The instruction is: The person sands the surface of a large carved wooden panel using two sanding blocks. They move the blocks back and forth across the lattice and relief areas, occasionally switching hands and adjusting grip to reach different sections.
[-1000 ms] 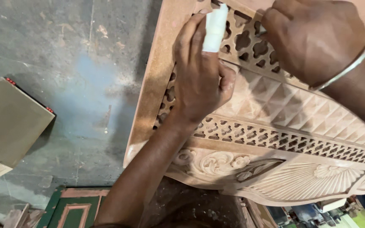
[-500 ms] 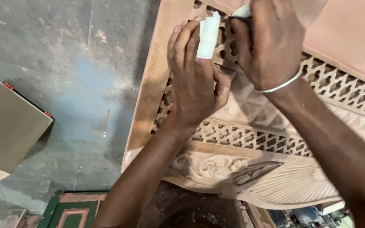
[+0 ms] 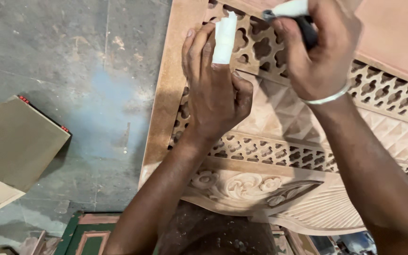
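A flat board (image 3: pixel 17 141) is seen at the left edge, lying on the grey floor (image 3: pixel 86 71). Right of centre, the left hand (image 3: pixel 216 92) is laid flat on the carved panel (image 3: pixel 279 189), fingers spread, holding nothing; one finger is wrapped in white tape (image 3: pixel 224 35) over the fretwork. At the upper right, the right hand (image 3: pixel 319 47) is closed around a tool (image 3: pixel 291 12) with a dark handle and pale tip, a bangle (image 3: pixel 329 97) at the wrist.
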